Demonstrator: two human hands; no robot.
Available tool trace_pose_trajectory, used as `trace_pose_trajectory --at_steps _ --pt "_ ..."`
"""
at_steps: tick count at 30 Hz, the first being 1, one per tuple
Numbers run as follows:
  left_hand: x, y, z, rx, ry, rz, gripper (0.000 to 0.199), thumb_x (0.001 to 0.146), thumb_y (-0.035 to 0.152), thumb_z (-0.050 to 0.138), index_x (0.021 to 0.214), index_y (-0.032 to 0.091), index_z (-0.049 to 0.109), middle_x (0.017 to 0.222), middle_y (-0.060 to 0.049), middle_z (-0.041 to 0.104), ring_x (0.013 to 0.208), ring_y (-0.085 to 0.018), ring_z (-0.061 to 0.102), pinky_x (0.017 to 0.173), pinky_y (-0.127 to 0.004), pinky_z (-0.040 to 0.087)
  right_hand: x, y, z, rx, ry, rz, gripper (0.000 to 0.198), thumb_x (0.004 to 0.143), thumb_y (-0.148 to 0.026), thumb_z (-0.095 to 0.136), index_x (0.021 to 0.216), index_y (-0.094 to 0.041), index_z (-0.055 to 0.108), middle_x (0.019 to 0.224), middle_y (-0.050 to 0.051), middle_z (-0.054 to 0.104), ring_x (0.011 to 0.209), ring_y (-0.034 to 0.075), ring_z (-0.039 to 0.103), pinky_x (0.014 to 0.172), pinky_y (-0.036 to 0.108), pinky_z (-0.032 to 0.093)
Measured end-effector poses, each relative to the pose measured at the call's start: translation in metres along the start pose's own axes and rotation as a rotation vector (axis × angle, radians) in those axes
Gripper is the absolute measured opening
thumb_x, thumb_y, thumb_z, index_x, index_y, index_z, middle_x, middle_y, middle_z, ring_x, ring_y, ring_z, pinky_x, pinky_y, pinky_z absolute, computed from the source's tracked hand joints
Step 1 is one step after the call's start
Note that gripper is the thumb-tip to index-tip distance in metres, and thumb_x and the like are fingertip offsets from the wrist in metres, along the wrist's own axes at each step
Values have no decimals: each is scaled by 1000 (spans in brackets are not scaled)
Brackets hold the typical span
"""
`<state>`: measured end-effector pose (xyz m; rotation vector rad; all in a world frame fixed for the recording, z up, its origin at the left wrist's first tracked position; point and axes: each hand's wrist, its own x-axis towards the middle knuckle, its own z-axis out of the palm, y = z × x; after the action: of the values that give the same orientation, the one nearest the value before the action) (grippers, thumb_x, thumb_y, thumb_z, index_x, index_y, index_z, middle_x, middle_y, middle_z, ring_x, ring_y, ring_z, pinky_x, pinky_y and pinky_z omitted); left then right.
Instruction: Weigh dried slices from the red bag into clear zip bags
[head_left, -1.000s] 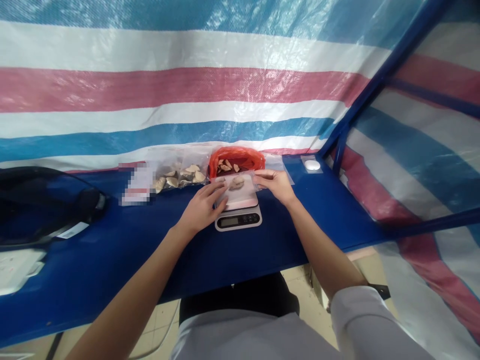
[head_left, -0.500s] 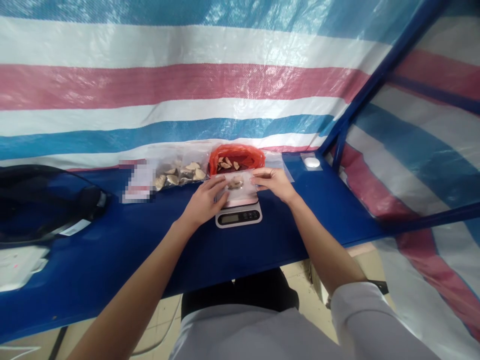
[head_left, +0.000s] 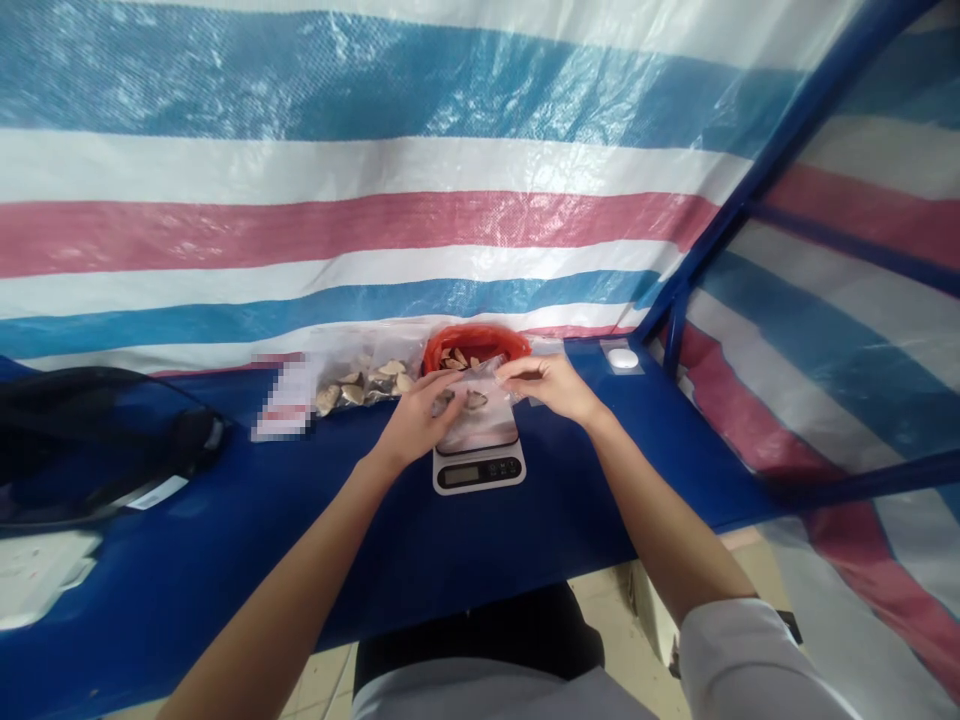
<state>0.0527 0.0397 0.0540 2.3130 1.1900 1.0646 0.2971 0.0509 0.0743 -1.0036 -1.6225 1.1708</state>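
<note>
Head view, mid-frame: our right hand (head_left: pixel 556 388) pinches a clear bag (head_left: pixel 478 399); our left hand (head_left: pixel 415 423) touches it, grip unclear.

Striped tarp (head_left: pixel 337 235) bhnd blue tbl (head_left: pixel 637 440)

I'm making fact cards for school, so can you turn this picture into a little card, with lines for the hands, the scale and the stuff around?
Left hand: touching the left side of a see-through bag
Right hand: pinching the bag's upper right part
In the bag: a few small pieces
Scale: under the bag; reading too dim to tell
Behind: red bag with pale pieces inside
Left of red bag: see-through packaging with more pieces
Far right: white rounded thing
Table: blue
</note>
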Motion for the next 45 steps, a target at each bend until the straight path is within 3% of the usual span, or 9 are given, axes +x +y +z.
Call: trace_pose_trajectory --at_steps 5,9,14,21,26,33,41,45 --pt "9 -3 5 64 -116 -30 85 83 58 69 154 22 39 153 -15 50 143 -32 45 117 -50 39 12 -13 0 -85 -57 -84 21 76 -36 78 91 -22 81 100 3 80 96 23 74 88 36 60" --pt "20 -1 15 80 -109 -33 107 75 52 79 159 19 22 157 -18 44 146 -36 40 117 -52 38 23 -22 6 -98 -138 -121 18 78 -32 76 93 -21 81 98 3 80 94 21 74 87 34 60" --pt "29 -5 21 95 8 -36 84 80 40 74 151 16 38 147 -18 55 138 -34 51 114 -52 43 35 -29 14 -85 -184 -139 20 81 -30 74 97 -21 80 100 3 80 97 21 74 91 36 59" --pt "22 -15 -1 67 107 -89 57 84 32 68 137 19 53 130 -12 67 117 -31 65 102 -47 54 55 -10 2 -75 -102 -129 21 81 -29 74 99 -20 79 102 4 79 90 20 74 86 34 59" --pt "22 -18 -13 8 131 -186 52 81 33 72 129 19 60 105 -7 73 96 -27 70 87 -43 58 74 13 -4 -371 -65 -106 19 84 -21 67 98 -22 79 105 2 79 97 19 72 93 32 53" --pt "29 -22 -24 -102 46 -319 38 80 44 71 106 17 69 91 -6 74 80 -23 69 75 -36 55 94 20 16 -889 -208 6 23 91 -20 56 93 -23 79 98 2 78 87 17 68 75 25 45" --pt "40 -38 -33 -240 13 -402 44 74 49 77 103 17 71 90 -5 75 77 -24 71 66 -32 57 99 30 29 -1118 -225 97 27 96 -28 52 110 -25 76 111 8 76 100 25 68 79 31 47" --pt "44 -40 -31 -240 1 -384 49 74 51 77 110 18 72 92 -5 76 82 -25 72 71 -33 58 98 36 28 -1123 -207 81 31 100 -28 47 111 -25 75 112 8 75 102 25 68 82 32 49"
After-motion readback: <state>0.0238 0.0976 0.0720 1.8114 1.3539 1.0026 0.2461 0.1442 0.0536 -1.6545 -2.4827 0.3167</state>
